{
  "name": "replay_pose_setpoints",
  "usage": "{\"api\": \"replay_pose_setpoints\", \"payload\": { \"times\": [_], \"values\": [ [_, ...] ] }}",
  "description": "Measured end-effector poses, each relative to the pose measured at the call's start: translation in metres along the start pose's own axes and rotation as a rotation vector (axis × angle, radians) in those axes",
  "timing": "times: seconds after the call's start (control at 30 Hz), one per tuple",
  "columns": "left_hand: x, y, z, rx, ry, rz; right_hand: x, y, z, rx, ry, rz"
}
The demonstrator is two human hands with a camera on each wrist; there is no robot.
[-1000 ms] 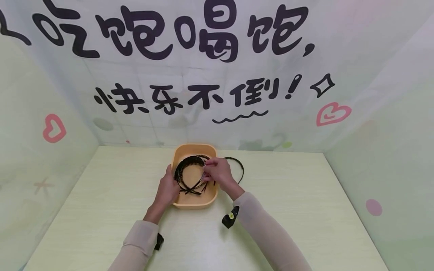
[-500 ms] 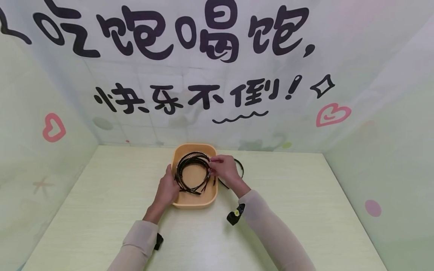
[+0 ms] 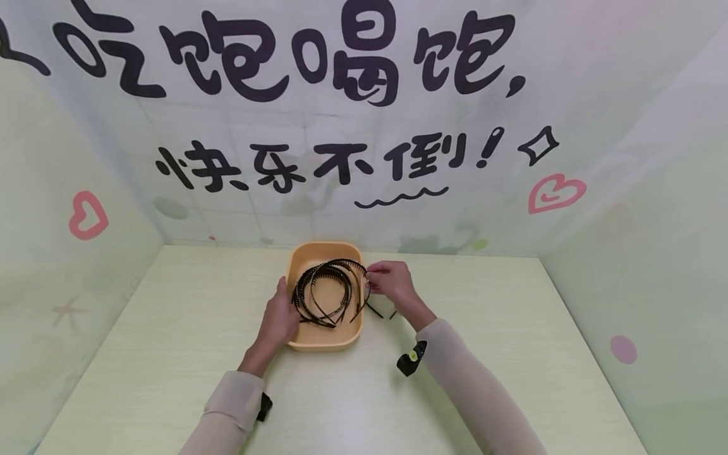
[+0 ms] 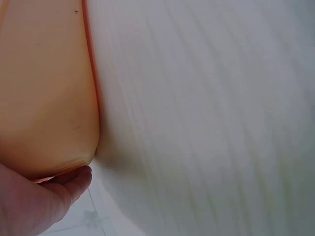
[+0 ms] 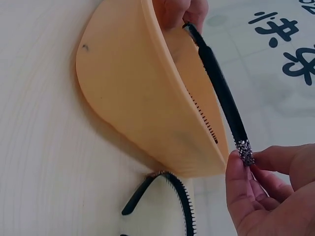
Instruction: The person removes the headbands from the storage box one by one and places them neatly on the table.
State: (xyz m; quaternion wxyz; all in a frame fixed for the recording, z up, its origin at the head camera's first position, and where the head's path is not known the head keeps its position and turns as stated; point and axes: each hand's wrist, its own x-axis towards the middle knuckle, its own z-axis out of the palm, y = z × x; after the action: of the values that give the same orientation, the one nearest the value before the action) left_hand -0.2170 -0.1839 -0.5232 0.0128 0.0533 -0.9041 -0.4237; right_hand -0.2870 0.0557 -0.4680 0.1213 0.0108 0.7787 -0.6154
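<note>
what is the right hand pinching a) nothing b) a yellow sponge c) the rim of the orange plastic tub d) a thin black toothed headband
d: the right hand pinches the glittery part of a thin black toothed headband beside the orange plastic tub.

right hand (image 3: 394, 284): it has moved to the right, from over the tub (image 3: 324, 341) to just past the tub's right rim.
pinched headband (image 5: 224, 93): the fingers (image 5: 241, 189) now pinch it at its sparkly part, and it has been drawn out to the right with the hand. Its far end is still up by the left hand (image 3: 279, 319).
headband on the table (image 3: 378, 309): most of its loop showed before; now the right hand covers most of it. It may have slid a little, hard to tell.
right sleeve: it has slid right too.
</note>
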Motion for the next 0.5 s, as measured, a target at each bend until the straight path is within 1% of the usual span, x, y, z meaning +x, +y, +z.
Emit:
{"api": "replay_pose_setpoints", "payload": {
  "times": [0.33,0.5],
  "values": [
    [-0.001,0.001,-0.001,-0.010,-0.016,-0.020,0.003,0.008,-0.020,0.093,0.039,0.073],
    [0.000,0.001,-0.001,-0.016,-0.022,-0.019,0.005,0.014,-0.028,0.142,0.041,0.115]
  ]
}}
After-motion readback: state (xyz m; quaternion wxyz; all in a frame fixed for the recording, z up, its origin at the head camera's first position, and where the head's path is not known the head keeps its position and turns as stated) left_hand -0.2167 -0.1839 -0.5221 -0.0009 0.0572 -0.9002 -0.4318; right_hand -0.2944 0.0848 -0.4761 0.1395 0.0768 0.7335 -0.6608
